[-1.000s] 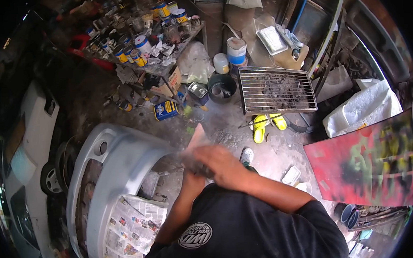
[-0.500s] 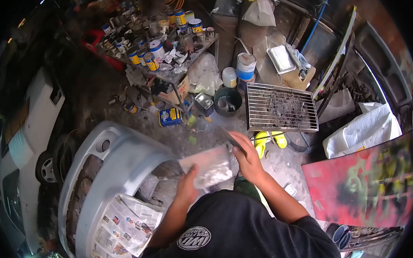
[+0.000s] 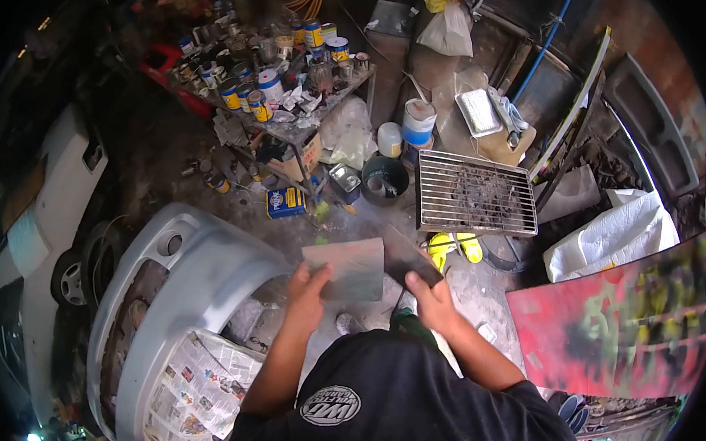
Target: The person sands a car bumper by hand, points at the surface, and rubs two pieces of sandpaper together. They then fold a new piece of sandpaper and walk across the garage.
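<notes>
My left hand [image 3: 303, 295] pinches the left edge of a thin, flat rectangular sheet [image 3: 355, 274], grey with a pinkish upper part. Its thumb lies across the near face. To the right of it, a dark flat rectangular piece [image 3: 408, 255] is gripped by my right hand [image 3: 432, 293], thumb on top and fingers behind. The dark piece is tilted, its left edge close to the grey sheet. Both are held up in front of my body, over the concrete floor. A grey car bumper [image 3: 210, 265] stands left of my left hand, partly masked with newspaper [image 3: 190, 396].
A cluttered table [image 3: 299, 131] with several paint cans stands ahead. Right of it are a dark bucket [image 3: 385, 178], a wire grill [image 3: 477, 193] and yellow footwear [image 3: 455, 249]. A red-and-black painted panel [image 3: 610, 322] lies right, a white car [image 3: 39, 248] far left.
The grey sheet has turned more upright and level in my left hand. My right hand has come lower, and the dark piece now shows its broad face beside the sheet.
</notes>
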A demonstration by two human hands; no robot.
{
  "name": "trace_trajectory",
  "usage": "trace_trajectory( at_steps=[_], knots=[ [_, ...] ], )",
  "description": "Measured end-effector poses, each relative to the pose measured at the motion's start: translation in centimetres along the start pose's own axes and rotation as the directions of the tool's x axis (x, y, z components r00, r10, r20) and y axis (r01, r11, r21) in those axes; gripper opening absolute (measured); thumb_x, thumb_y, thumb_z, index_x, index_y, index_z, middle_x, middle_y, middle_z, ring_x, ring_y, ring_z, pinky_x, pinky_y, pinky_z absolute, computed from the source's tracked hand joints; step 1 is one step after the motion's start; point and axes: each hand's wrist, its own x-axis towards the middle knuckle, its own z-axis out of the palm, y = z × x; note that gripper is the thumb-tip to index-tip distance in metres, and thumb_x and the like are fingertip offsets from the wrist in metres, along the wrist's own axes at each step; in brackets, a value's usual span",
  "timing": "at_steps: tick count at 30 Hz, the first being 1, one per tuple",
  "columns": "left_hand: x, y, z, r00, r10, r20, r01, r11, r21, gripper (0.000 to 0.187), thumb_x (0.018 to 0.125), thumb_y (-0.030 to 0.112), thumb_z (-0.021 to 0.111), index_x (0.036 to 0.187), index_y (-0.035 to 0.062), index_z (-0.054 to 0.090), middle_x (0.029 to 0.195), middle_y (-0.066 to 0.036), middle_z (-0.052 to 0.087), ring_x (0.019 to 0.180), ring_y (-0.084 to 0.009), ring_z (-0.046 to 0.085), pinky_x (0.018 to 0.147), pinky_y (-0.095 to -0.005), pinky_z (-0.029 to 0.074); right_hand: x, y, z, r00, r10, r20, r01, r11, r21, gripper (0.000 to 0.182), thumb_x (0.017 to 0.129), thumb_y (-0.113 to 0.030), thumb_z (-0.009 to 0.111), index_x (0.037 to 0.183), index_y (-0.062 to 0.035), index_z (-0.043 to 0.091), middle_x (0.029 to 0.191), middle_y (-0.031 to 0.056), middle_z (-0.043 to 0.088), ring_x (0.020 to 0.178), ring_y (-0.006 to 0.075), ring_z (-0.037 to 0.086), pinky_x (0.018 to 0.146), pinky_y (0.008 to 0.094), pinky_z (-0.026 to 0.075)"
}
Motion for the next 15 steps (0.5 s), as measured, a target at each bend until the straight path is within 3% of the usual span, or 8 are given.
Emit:
trace_trajectory(
  at_steps=[2,3,4,5,10,12,13,15],
  knots=[
    [0.4,-0.8,2.4,0.986,0.128,-0.11,-0.11,0.982,0.155,0.047,0.097,0.008,0.056,0.141,0.0005,0.042,0.134,-0.013,0.053,0.123,-0.0185,0.052,0.103,-0.0354,0.043,-1.7,-1.0,2.0,0.988,0.153,0.038,-0.157,0.974,0.161,0.049,0.099,-0.023,0.053,0.137,0.0076,0.045,0.136,0.0208,0.051,0.13,0.0299,0.047,0.11,0.0392,0.034],
    [-0.2,-1.0,4.4,0.968,0.176,-0.18,-0.14,0.97,0.197,0.047,0.098,0.009,0.053,0.143,0.0002,0.04,0.138,-0.014,0.049,0.126,-0.0182,0.049,0.105,-0.0345,0.042,-2.2,1.3,1.8,0.994,0.018,0.109,0.003,0.981,-0.193,0.049,0.099,-0.021,0.054,0.138,0.0071,0.043,0.139,0.0219,0.047,0.132,0.0314,0.044,0.11,0.039,0.033],
    [-0.7,-1.4,5.3,0.943,0.223,-0.247,-0.163,0.957,0.24,0.048,0.099,0.009,0.05,0.145,-0.0001,0.037,0.142,-0.015,0.045,0.129,-0.018,0.046,0.106,-0.0337,0.04,-2.1,0.1,3.0,0.994,-0.03,0.102,0.04,0.995,-0.095,0.046,0.099,-0.017,0.053,0.138,0.0067,0.044,0.141,0.0223,0.045,0.133,0.034,0.044,0.111,0.0396,0.033],
    [0.1,-4.7,3.3,0.976,0.217,-0.014,-0.216,0.975,0.05,0.051,0.103,0.012,0.04,0.152,0.0042,0.027,0.152,-0.013,0.034,0.136,-0.0199,0.038,0.107,-0.0335,0.038,-1.8,-0.6,3.4,0.99,-0.092,0.107,0.107,0.985,-0.138,0.044,0.099,-0.015,0.052,0.136,0.0064,0.046,0.14,0.0222,0.046,0.132,0.0347,0.045,0.11,0.0396,0.034],
    [-1.5,-3.3,4.6,0.903,0.214,0.371,-0.364,0.841,0.401,0.042,0.099,0.017,0.051,0.139,0.0039,0.046,0.145,-0.016,0.046,0.136,-0.0251,0.043,0.109,-0.0371,0.038,0.1,-2.3,2.4,0.963,-0.205,0.173,0.247,0.927,-0.281,0.038,0.09,-0.006,0.055,0.127,0.0038,0.056,0.135,0.0194,0.053,0.126,0.0358,0.051,0.107,0.0418,0.039],
    [-1.9,-0.8,4.9,0.896,-0.074,0.439,-0.217,0.789,0.575,0.039,0.095,0.017,0.056,0.131,0.0027,0.052,0.137,-0.017,0.055,0.128,-0.0251,0.052,0.104,-0.0372,0.043,0.1,-2.5,2.4,0.882,-0.354,0.311,0.465,0.759,-0.456,0.043,0.081,0.0,0.058,0.124,0.0021,0.059,0.132,0.018,0.056,0.123,0.0356,0.053,0.104,0.0429,0.043],
    [-0.8,-2.1,3.0,0.778,0.064,0.624,-0.588,0.423,0.69,0.035,0.091,0.013,0.058,0.124,0.0011,0.056,0.125,-0.017,0.062,0.116,-0.0254,0.061,0.095,-0.0367,0.048,-0.2,-3.5,2.7,0.82,-0.41,0.4,0.563,0.701,-0.437,0.057,0.066,0.005,0.057,0.123,0.0007,0.059,0.127,0.0179,0.059,0.119,0.037,0.056,0.1,0.0448,0.046],
    [-1.1,-3.3,1.9,0.832,0.051,0.553,-0.48,0.568,0.669,0.035,0.09,0.009,0.055,0.124,0.0,0.055,0.125,-0.018,0.062,0.114,-0.0262,0.062,0.093,-0.0366,0.049,0.1,-3.9,3.0,0.813,-0.395,0.428,0.565,0.715,-0.412,0.062,0.062,0.006,0.056,0.123,0.0003,0.059,0.123,0.0185,0.061,0.115,0.0376,0.057,0.097,0.0448,0.047]
  ],
)
